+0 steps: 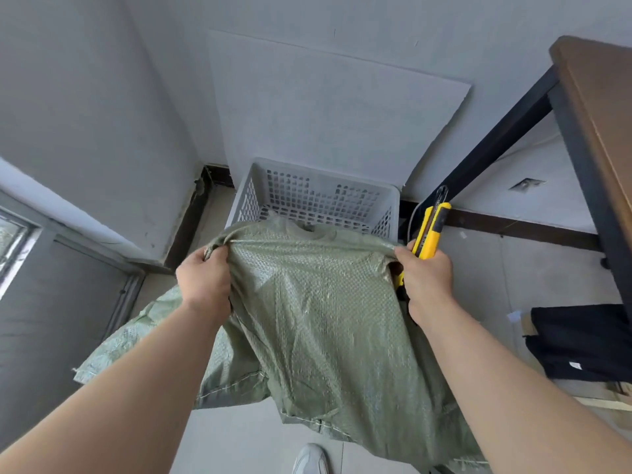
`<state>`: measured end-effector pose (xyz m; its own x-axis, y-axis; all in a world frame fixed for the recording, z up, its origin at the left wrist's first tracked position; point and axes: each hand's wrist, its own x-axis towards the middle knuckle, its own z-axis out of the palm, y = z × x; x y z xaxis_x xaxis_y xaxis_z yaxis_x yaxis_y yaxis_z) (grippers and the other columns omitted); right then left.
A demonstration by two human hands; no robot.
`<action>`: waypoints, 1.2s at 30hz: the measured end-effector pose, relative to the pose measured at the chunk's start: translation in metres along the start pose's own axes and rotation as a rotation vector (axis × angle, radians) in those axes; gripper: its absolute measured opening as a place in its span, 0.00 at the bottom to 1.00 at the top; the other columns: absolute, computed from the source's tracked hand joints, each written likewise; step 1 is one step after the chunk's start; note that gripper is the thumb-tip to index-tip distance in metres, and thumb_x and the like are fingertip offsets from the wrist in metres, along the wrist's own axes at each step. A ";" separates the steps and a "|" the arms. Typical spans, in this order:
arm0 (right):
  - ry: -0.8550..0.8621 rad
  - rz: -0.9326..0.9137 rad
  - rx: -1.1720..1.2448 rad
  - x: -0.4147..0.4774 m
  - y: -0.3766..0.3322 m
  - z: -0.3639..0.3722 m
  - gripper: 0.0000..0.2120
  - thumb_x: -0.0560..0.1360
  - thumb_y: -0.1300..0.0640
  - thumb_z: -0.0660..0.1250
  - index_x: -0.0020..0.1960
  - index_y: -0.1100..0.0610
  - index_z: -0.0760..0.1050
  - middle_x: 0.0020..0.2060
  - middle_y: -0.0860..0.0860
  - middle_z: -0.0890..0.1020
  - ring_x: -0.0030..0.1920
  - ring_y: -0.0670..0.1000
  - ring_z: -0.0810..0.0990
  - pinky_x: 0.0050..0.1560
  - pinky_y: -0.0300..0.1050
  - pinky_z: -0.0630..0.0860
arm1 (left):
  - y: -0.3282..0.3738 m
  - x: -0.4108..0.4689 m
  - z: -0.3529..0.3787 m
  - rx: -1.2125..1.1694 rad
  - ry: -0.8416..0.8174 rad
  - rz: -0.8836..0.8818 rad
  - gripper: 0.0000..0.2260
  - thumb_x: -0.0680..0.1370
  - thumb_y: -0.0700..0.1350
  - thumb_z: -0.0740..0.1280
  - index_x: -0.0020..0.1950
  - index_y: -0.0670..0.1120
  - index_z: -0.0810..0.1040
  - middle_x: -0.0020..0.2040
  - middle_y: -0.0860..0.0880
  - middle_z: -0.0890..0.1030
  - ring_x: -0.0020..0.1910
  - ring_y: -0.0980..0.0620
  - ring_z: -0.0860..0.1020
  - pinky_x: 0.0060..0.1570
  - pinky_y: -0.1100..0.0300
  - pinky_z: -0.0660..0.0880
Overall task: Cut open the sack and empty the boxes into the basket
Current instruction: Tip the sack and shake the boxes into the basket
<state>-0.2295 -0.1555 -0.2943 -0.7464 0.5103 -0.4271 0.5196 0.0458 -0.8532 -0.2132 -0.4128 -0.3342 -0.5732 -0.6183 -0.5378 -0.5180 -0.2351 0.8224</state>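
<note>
A green woven sack [318, 313] hangs between both my hands, its far end drooping over the near rim of a grey perforated plastic basket [318, 196] on the floor. My left hand [205, 282] grips the sack's left upper corner. My right hand [427, 278] holds the right upper corner together with a yellow utility knife [432, 230] that points up and away. No boxes show; the sack covers the inside of the basket near its front.
A grey board [325, 107] leans on the wall behind the basket. A brown table with black metal legs [588, 138] stands at the right, dark fabric [581, 340] lies on the floor beneath it. A second green sack [136, 340] lies lower left. A shoe [309, 458] shows at the bottom.
</note>
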 end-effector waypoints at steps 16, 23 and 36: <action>0.033 0.009 0.097 -0.026 -0.047 -0.019 0.11 0.74 0.65 0.67 0.39 0.53 0.70 0.31 0.49 0.69 0.29 0.47 0.64 0.24 0.36 0.63 | 0.041 -0.040 -0.015 -0.064 -0.031 0.023 0.05 0.76 0.40 0.65 0.40 0.44 0.74 0.37 0.45 0.71 0.38 0.48 0.68 0.36 0.55 0.67; 0.051 -0.076 0.202 -0.043 -0.111 -0.025 0.13 0.73 0.65 0.68 0.37 0.52 0.70 0.30 0.48 0.69 0.29 0.46 0.66 0.28 0.36 0.66 | 0.104 -0.058 -0.016 -0.088 -0.013 0.157 0.05 0.74 0.42 0.63 0.39 0.46 0.71 0.33 0.47 0.64 0.34 0.50 0.62 0.31 0.58 0.60; 0.019 -0.071 0.150 0.000 -0.152 -0.007 0.09 0.74 0.63 0.68 0.40 0.53 0.72 0.32 0.50 0.73 0.32 0.48 0.70 0.33 0.42 0.68 | 0.162 -0.031 0.015 -0.169 -0.039 0.079 0.08 0.75 0.40 0.64 0.36 0.46 0.73 0.38 0.46 0.70 0.40 0.48 0.68 0.39 0.55 0.66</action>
<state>-0.3051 -0.1560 -0.1628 -0.7702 0.5269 -0.3592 0.3963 -0.0458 -0.9170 -0.2894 -0.4207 -0.1871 -0.6338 -0.6111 -0.4743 -0.3585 -0.3113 0.8801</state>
